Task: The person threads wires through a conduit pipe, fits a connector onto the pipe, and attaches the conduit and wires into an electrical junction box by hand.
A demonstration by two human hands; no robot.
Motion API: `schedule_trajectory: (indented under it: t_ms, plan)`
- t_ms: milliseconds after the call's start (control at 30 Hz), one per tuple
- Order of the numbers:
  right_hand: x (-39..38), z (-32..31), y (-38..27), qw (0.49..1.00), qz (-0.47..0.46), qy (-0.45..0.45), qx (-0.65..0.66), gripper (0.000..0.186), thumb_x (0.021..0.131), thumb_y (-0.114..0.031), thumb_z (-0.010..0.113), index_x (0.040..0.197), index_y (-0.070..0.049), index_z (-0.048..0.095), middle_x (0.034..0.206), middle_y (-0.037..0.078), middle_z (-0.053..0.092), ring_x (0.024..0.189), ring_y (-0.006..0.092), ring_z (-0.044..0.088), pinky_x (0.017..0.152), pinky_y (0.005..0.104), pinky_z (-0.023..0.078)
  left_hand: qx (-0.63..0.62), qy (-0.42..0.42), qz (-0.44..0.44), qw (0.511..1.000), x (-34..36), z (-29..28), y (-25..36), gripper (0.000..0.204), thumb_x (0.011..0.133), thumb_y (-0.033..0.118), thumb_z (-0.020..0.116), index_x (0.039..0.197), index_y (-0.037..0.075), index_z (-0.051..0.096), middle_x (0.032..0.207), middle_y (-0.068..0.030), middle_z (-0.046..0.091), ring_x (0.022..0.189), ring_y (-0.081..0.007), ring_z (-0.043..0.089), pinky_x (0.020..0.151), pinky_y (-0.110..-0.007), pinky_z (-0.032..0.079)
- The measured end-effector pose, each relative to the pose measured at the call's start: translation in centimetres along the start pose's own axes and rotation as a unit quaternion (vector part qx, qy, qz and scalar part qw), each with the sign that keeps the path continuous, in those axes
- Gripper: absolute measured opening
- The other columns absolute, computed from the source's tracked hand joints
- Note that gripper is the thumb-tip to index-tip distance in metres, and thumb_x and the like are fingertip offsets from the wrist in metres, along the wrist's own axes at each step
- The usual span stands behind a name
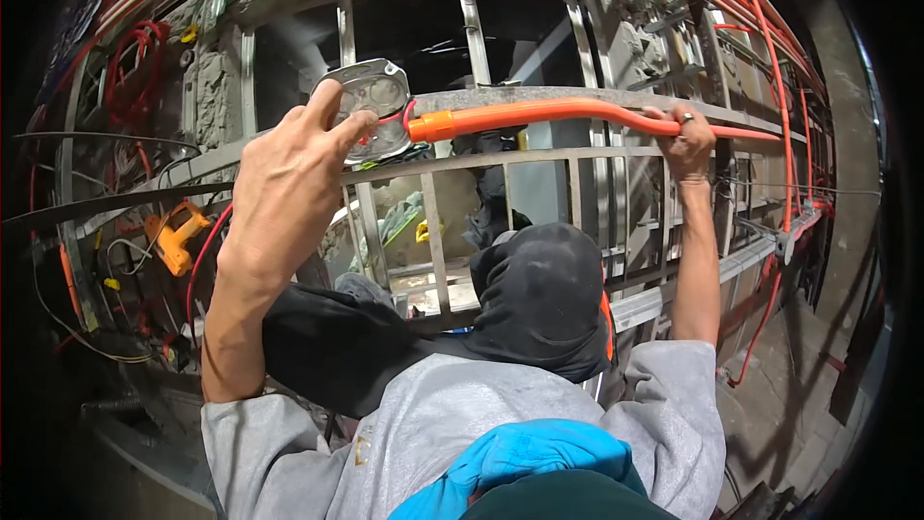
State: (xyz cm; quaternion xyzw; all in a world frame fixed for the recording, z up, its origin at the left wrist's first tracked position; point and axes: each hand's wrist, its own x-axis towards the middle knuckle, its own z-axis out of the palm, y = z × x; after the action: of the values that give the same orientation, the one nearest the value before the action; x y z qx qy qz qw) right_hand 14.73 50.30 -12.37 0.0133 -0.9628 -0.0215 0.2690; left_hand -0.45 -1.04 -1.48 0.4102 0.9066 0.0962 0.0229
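A metal electrical junction box [383, 90] is up in front of me, with my left hand [289, 178] closed on its near left edge, thumb and fingers gripping it. An orange conduit [539, 114] runs rightward from the box, bending slightly, with a lighter orange connector [431, 126] at its box end. Short red wire [408, 117] shows between box and connector. Further right, my right hand [687, 143] has its fingers wrapped round the conduit. Part of the box is hidden behind my left fingers.
A grid of metal studs [438, 241] stands before me, over my dark-clad knees [539, 299]. At left are a yellow-orange power tool [176, 236], hanging cables and a red cable coil [140, 63]. Several orange conduits [770, 67] run along the upper right.
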Motion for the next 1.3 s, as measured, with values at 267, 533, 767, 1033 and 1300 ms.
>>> schedule_trajectory:
  t_ms: [267,533,767,1033,1300]
  plan:
    - [0.1,1.2,4.5,0.998,0.009,0.057,-0.027,0.049,0.096,-0.035,0.082,0.074,-0.009,0.048,0.068,0.011,0.052,0.059,0.0343,0.056,0.055,0.0447,0.045,-0.137,-0.034,0.004,0.99,1.0,0.1,-1.4,0.04,0.092,-0.005,0.065,0.128,0.014,0.07,0.109,-0.0099,0.059,0.099,-0.0343,0.067,0.084,-0.045,0.056]
    - [0.0,0.9,4.5,0.998,0.019,0.056,-0.025,0.045,0.096,-0.032,0.083,0.075,-0.008,0.051,0.068,0.011,0.053,0.06,0.0348,0.057,0.056,0.0442,0.046,-0.073,-0.012,0.07,0.995,5.4,-6.0,-1.1,0.054,0.08,0.036,0.092,0.126,0.012,0.076,0.118,-0.0102,0.07,0.12,-0.032,0.064,0.106,-0.047,0.051]
    - [0.3,0.9,4.3,0.997,0.032,0.066,-0.001,0.047,0.096,-0.029,0.083,0.073,-0.009,0.047,0.066,0.01,0.051,0.061,0.0332,0.057,0.056,0.0448,0.046,-0.143,-0.21,0.218,0.942,10.1,-2.7,-2.4,0.051,0.087,0.035,0.083,0.128,0.007,0.077,0.133,-0.0144,0.075,0.137,-0.0359,0.063,0.121,-0.054,0.042]
    - [1.7,-0.4,6.6,0.995,0.001,0.098,-0.033,0.052,0.098,-0.032,0.082,0.071,-0.009,0.045,0.063,0.011,0.048,0.052,0.0336,0.05,0.051,0.0424,0.043,-0.189,-0.266,0.209,0.922,11.5,-1.6,-2.5,0.046,0.094,0.029,0.078,0.127,-0.004,0.073,0.123,-0.019,0.077,0.115,-0.0396,0.072,0.101,-0.05,0.057]
    - [3.7,-0.6,8.5,0.989,-0.029,0.122,-0.074,0.053,0.102,-0.037,0.078,0.069,-0.013,0.044,0.057,0.007,0.045,0.045,0.0268,0.047,0.047,0.038,0.042,-0.204,-0.182,0.26,0.926,11.4,-0.6,-2.6,0.041,0.094,0.028,0.078,0.124,-0.001,0.075,0.117,-0.0146,0.075,0.104,-0.0358,0.075,0.09,-0.046,0.061]
